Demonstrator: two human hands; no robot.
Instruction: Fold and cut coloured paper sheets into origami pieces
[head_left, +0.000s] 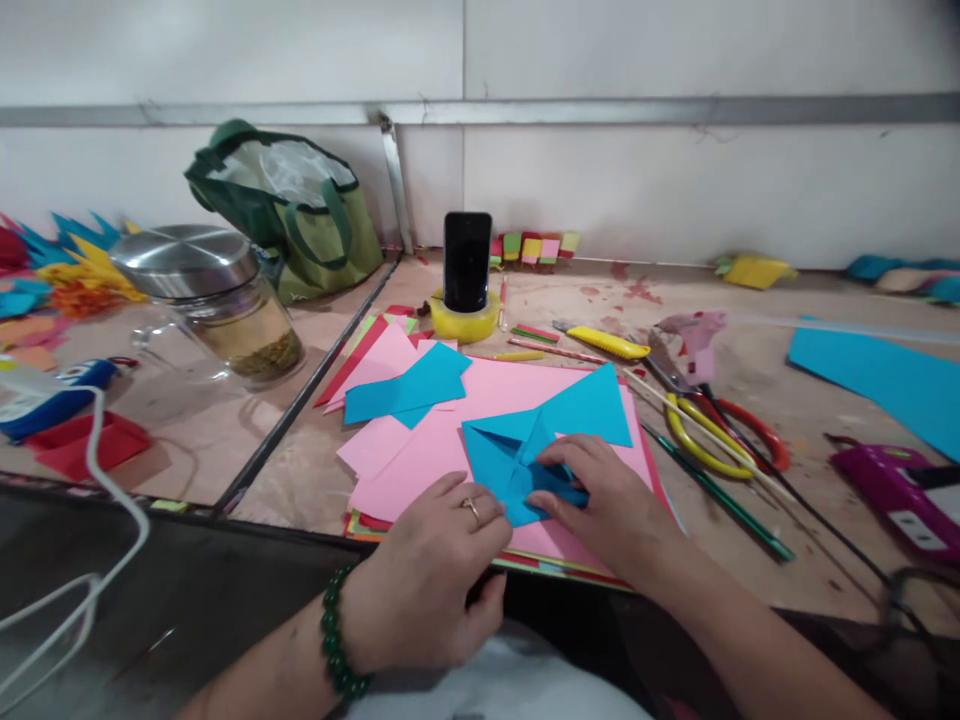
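Note:
A sheet of blue paper, folded into pointed flaps, lies on a stack of pink paper. My right hand pinches a raised fold of it between thumb and fingers. At the near left edge of the same sheet, my left hand has its fingers bent and pressed against the paper; its thumb hangs lower, by the table edge. The left fingertips are partly hidden. Another blue paper piece rests on the stack's far left, and a blue flap spreads to the right behind my fingers.
Right of the stack lie scissors, a green pencil, a yellow cutter and a pink glue gun with its cord. A phone stands in a tape roll. A glass mug and green bag stand left.

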